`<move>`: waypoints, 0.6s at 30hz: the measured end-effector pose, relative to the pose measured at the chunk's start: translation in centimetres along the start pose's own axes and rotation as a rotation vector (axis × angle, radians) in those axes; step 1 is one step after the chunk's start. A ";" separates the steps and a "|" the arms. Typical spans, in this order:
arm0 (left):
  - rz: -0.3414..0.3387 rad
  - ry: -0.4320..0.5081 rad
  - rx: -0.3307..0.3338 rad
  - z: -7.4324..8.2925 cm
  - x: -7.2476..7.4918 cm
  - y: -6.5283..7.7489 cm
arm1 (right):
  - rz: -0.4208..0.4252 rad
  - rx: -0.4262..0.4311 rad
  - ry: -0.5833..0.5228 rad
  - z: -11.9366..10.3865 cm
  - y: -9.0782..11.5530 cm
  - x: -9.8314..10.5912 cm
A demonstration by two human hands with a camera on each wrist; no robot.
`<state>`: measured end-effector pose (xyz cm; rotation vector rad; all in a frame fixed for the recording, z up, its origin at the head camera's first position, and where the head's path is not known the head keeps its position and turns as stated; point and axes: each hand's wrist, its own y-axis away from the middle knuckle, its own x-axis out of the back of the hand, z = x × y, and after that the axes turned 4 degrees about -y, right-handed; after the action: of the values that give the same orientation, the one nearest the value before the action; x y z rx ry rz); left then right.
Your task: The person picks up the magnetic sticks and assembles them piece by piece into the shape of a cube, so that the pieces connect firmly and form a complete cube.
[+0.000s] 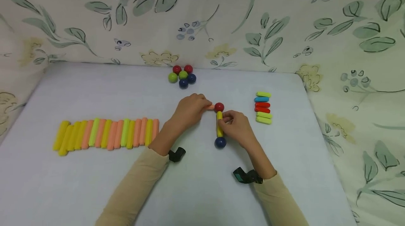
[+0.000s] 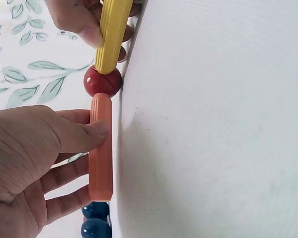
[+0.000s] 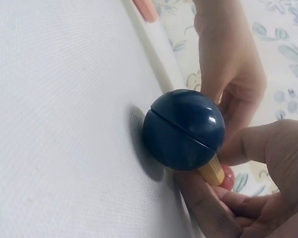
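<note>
Left hand [image 1: 191, 110] pinching orange stick [image 2: 100, 163] against red ball [image 1: 219, 107]; right hand [image 1: 237, 126] gripping yellow stick [image 1: 219, 129], seemingly bracing ball against push.

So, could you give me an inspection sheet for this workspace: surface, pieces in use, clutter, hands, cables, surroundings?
Surface: white table, pale and smooth-looking.
Pieces in use: yellow stick between a red ball and a blue ball; orange stick with its end against the red ball.
Clutter: row of sticks at left, six loose balls at the back, six short sticks at right, all grouped.
Hands: left hand pinches the orange stick; right hand holds the yellow stick.
Cables: nothing seen.
Surroundings: leaf-and-flower patterned cloth.
</note>
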<state>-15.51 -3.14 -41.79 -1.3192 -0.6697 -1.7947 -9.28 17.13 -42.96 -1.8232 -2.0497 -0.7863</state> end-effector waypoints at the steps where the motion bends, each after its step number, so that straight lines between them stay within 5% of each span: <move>1: 0.017 -0.004 -0.012 0.1 0.0 0.0 | 0.006 0.001 0.004 -0.1 0.1 0.1; 6: 0.075 -0.018 -0.028 0.1 0.1 0.0 | -0.001 0.017 0.021 -0.2 0.0 0.4; 18: 0.039 0.059 -0.005 -0.4 -0.2 0.3 | -0.019 0.015 0.010 0.2 0.0 0.3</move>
<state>-15.41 -3.57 -42.13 -1.2691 -0.6045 -1.7975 -9.31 17.50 -42.94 -1.7915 -2.0640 -0.7810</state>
